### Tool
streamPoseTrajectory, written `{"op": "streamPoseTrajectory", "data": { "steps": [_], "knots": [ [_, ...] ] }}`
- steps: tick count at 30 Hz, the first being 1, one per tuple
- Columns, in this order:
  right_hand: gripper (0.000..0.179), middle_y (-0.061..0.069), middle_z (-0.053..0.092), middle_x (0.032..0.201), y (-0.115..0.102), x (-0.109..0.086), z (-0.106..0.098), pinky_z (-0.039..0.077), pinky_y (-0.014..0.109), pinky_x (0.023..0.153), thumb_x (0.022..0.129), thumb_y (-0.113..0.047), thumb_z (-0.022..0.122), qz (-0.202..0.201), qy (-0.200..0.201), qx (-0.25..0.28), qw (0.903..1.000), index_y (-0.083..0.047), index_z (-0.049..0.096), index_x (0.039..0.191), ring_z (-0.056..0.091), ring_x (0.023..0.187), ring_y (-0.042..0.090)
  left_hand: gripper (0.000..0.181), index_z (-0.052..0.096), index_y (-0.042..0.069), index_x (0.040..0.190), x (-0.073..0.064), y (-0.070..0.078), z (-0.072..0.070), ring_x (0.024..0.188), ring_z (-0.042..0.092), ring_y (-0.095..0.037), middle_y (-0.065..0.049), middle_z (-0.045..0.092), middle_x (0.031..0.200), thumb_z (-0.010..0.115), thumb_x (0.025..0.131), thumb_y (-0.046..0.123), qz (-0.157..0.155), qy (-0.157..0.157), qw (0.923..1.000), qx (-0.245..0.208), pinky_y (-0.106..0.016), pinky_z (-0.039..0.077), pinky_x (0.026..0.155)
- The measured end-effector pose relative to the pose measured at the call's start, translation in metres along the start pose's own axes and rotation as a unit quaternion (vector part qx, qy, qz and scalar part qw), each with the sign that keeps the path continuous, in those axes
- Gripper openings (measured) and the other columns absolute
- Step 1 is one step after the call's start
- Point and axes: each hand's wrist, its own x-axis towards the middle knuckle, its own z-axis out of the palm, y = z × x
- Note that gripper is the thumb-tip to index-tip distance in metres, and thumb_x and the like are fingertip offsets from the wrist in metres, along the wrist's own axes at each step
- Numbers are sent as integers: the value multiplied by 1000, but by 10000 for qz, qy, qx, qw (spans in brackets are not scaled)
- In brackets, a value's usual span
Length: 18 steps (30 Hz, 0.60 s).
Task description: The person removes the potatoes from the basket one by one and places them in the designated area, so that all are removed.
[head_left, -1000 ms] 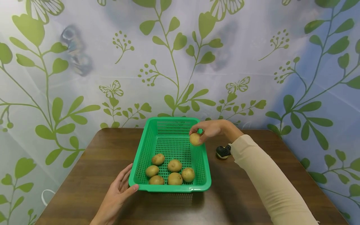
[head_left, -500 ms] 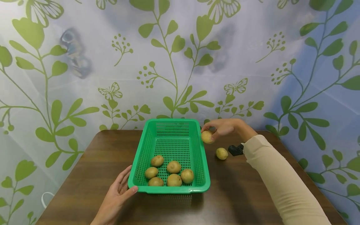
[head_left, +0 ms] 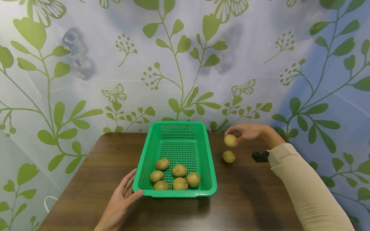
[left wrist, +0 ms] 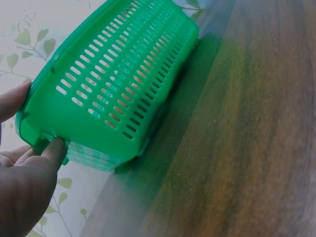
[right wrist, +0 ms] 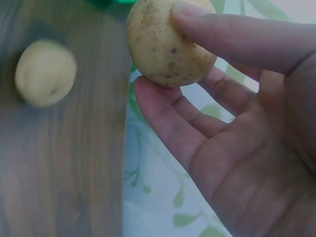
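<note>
- Right of centre in the head view, the right hand (head_left: 247, 131) pinches a potato (head_left: 230, 140): thumb on one side, fingertips on the other, clamped on its skin.
- The right wrist view gives that grip up close — the potato sits at the top of the frame, brown-specked, with the thumb across its upper right and a fingertip under its lower edge.
- A second potato (head_left: 229, 157) lies on the brown table (head_left: 95, 189), just below the held one in the head view; a narrow strip of tabletop shows between them. In the right wrist view it is a blurred shape at the upper left.
- The green basket (head_left: 214, 181) stands in the lower middle of the head view, its slotted walls and floor plain to see.
- Six potatoes (head_left: 180, 183) lie inside it, gathered in the half nearest the bottom of the frame.
- The left hand (head_left: 119, 197) grips the basket's lower-left corner — thumb on the rim, fingers against the outside. The left wrist view shows the fingers hooked under the rim.
- A beige sleeve (head_left: 309, 186) runs from the right wrist to the lower right, with a black object (head_left: 260, 156) beside its cuff.
- A pale backdrop (head_left: 138, 106) with green leaves and butterflies fills the upper frame.
</note>
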Motion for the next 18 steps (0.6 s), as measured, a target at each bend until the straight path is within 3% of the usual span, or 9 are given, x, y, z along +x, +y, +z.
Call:
{"op": "streamPoseTrajectory", "data": {
  "steps": [5, 8, 13, 18],
  "knots": [
    [51, 17, 49, 147, 26, -11, 5, 46, 54, 101, 100, -21, 71, 211, 136, -196, 9995, -5, 54, 145, 43, 137, 43, 71, 19, 8, 164, 0, -1, 0, 143, 41, -9, -19, 20, 166, 58, 104, -1, -18, 31, 10000, 14, -28, 47, 105],
    [53, 21, 47, 149, 39, -16, 8, 44, 58, 103, 101, -24, 69, 192, 179, -375, 9990, -3, 52, 146, 41, 137, 47, 71, 19, 8, 164, 1, -3, -1, 143, 41, -10, -20, 21, 166, 57, 104, -2, 1, 7, 10000, -16, -29, 47, 105],
    [57, 24, 46, 150, 55, -22, 10, 36, 66, 108, 100, -24, 71, 232, 276, -221, 9991, 1, 52, 147, 36, 140, 51, 72, 18, 7, 164, 1, -4, -2, 144, 41, -11, -20, 20, 166, 57, 104, -3, 32, -12, 10000, -60, -29, 47, 105],
    [57, 20, 52, 144, 67, -24, 14, 38, 63, 107, 99, -21, 73, 231, 336, -83, 9991, 3, 51, 146, 41, 137, 47, 72, 18, 7, 164, 2, -3, -1, 144, 41, -11, -20, 20, 166, 57, 104, -3, 48, -8, 10000, -15, -29, 46, 105]
  ]
}}
